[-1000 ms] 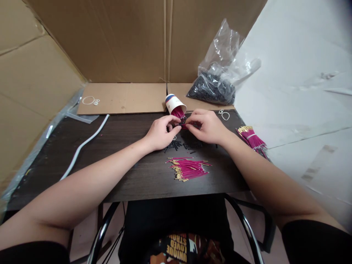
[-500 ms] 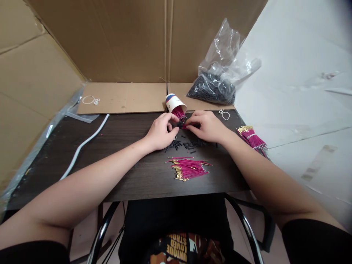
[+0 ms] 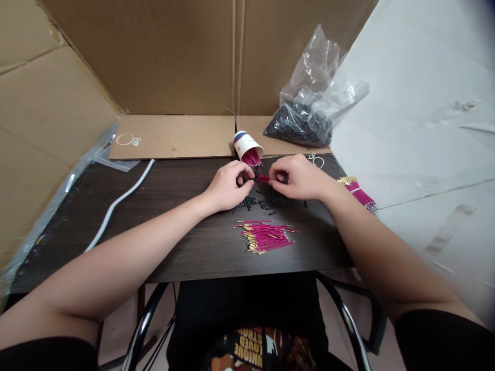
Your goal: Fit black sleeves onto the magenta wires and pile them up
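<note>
Between my hands is a small bunch of magenta wires [image 3: 262, 178] with dark ends on the left side. My left hand [image 3: 231, 184] pinches the dark ends, and my right hand [image 3: 296, 178] grips the other ends between thumb and fingers. Just beyond them a white paper cup [image 3: 247, 141] lies tilted on its side, more magenta wires [image 3: 252, 158] showing at its mouth. Short black tubes [image 3: 247, 203] are scattered below my hands. Nearer to me lies a pile of magenta wires [image 3: 268, 238] with gold-coloured ends at the left.
A clear plastic bag [image 3: 301, 121] of black pieces rests at the back right on a cardboard strip [image 3: 174, 136]. A banded wire bundle [image 3: 358, 193] lies at the right edge. Rubber bands [image 3: 125, 139] and a pale tube [image 3: 116, 203] are at left.
My right hand has shifted a little to the right, so more of the magenta wires shows between my hands. My left hand has barely moved.
</note>
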{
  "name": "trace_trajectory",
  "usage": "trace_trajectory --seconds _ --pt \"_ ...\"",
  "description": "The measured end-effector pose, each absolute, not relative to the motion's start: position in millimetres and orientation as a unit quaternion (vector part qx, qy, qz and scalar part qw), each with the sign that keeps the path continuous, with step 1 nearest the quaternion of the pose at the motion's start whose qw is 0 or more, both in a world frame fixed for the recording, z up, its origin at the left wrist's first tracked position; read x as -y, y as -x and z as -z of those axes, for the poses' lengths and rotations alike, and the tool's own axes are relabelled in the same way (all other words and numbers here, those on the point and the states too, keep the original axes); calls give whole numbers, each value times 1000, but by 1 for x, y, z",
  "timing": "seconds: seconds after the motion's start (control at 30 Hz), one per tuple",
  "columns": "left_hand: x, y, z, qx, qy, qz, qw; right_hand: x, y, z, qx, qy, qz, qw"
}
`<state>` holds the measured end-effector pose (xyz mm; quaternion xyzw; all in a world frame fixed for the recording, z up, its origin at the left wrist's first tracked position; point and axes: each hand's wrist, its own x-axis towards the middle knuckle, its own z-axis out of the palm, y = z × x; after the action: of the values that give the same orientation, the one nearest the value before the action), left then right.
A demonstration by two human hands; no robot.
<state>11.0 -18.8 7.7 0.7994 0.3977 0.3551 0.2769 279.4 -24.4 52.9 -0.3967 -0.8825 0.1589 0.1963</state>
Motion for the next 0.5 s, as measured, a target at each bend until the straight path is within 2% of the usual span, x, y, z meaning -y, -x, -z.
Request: trace_trajectory --seconds 0.3,0.5 --pt "21 -6 -9 -278 -856 -298 318 36 -277 -76 890 355 -284 38" --pt "19 -4 -8 -261 -874 -271 309 46 -268 -80 893 322 -314 23"
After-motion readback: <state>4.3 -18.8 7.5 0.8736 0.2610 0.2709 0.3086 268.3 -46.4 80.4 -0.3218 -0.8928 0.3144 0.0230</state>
